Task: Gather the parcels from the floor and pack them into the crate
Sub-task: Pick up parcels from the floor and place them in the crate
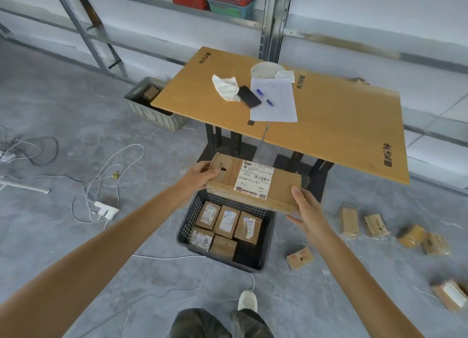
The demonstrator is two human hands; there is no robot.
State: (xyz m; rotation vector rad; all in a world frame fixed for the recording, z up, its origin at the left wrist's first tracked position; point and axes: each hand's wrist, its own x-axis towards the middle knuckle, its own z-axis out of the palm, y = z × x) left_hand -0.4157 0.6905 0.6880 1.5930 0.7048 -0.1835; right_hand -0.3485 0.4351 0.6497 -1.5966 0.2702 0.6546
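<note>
The left grip point(200, 175) and right grip point(307, 208) each curl round one end of the long box point(255, 183), so it does not tip. The crate point(184, 226) sits just below the grips, ready for it. More small boxes point(349, 221) lie on the floor point(126, 236) beside the right grip.

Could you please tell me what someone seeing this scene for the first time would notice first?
The left hand and right hand grip a long labelled cardboard parcel over the dark crate, which already holds five small parcels. More parcels lie scattered on the floor to its right.
</note>
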